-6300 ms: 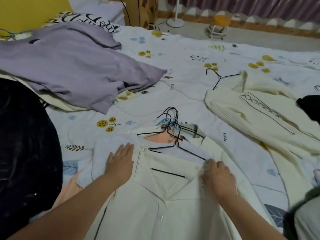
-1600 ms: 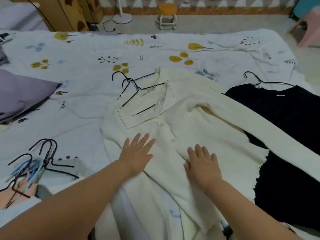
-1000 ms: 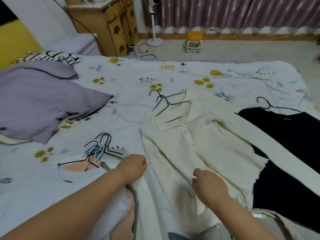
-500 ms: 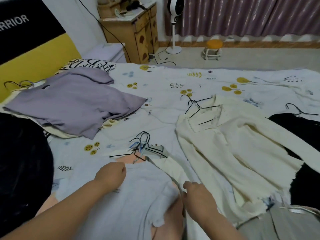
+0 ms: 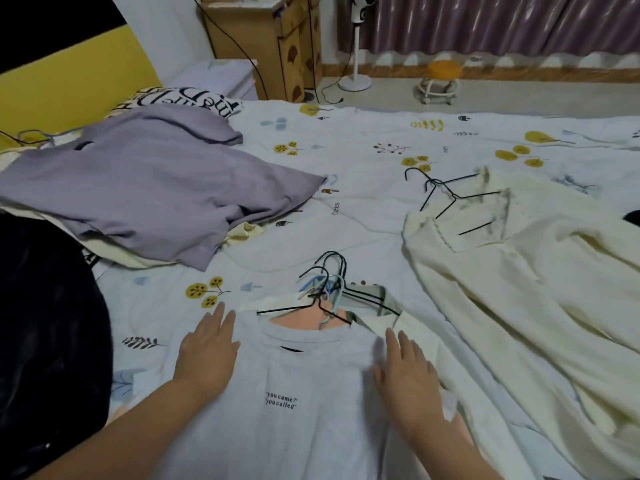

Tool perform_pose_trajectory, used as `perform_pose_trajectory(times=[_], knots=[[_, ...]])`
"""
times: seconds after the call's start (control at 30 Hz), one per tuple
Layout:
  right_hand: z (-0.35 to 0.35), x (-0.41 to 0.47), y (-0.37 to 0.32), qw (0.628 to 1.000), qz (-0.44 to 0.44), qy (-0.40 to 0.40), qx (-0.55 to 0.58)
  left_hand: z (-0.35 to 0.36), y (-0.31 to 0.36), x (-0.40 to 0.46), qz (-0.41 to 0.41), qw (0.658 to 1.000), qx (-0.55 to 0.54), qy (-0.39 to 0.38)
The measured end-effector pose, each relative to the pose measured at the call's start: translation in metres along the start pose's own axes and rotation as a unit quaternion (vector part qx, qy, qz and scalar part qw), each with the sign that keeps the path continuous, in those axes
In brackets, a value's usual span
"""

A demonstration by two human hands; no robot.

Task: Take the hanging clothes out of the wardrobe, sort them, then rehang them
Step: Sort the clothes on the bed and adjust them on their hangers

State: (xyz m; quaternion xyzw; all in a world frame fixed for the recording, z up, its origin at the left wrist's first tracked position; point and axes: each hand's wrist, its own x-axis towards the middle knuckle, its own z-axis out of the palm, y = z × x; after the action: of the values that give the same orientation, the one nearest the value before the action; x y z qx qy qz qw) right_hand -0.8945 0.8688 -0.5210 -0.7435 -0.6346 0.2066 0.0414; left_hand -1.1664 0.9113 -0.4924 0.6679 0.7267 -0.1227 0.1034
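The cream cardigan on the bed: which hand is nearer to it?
Right. The right hand lies flat on the grey T-shirt, beside the cream cardigan. The left hand rests on the shirt's other shoulder, farther away.

- The T-shirt (image 5: 294,403) lies flat on the bed (image 5: 363,161), nearest the viewer, on top of a stack of other garments.
- The left hand (image 5: 206,355) rests on its left shoulder, the right hand (image 5: 405,379) on its right shoulder.
- A bunch of hangers (image 5: 329,289) sticks out just behind its collar.
- The cardigan (image 5: 519,306) lies to the right, on two hangers (image 5: 446,195) whose hooks point away from the viewer.
- A pile of clothes (image 5: 156,188) lies to the left and behind, against the pillow (image 5: 183,100).
- A dark garment (image 5: 45,341) lies at the near left edge.
- Beyond the bed stand a cabinet (image 5: 273,39), a fan (image 5: 356,39) right of it, and a stool (image 5: 441,79) further right.
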Motion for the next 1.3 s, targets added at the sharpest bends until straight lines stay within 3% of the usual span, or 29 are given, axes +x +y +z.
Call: perform_pose_trajectory(times=[0.13,0.27,0.5,0.7,0.83,1.03,1.3], knots=[[0.015,0.016,-0.002,0.996,0.003,-0.025,-0.082,0.015,-0.015,0.032,0.022,0.999,0.015,0.025],[0.030,0.019,-0.001,0.992,-0.060,0.073,-0.082,0.023,-0.023,0.053,0.028,0.999,0.035,0.000],[0.021,0.001,-0.010,0.976,-0.064,0.188,-0.086,0.001,-0.036,0.036,0.081,0.984,-0.104,0.120],[-0.007,-0.031,-0.012,0.994,-0.049,0.097,0.015,-0.035,-0.047,-0.016,0.116,0.957,-0.181,0.196],[-0.054,-0.065,-0.022,0.992,-0.064,0.112,0.005,-0.069,-0.051,-0.061,0.108,0.946,-0.207,0.225],[-0.140,-0.120,-0.034,0.943,-0.130,0.299,0.063,-0.132,-0.044,-0.141,0.081,0.925,-0.252,0.272],[-0.250,-0.222,-0.032,0.939,-0.133,0.278,0.150,-0.224,-0.023,-0.273,0.112,0.882,-0.220,0.401]])
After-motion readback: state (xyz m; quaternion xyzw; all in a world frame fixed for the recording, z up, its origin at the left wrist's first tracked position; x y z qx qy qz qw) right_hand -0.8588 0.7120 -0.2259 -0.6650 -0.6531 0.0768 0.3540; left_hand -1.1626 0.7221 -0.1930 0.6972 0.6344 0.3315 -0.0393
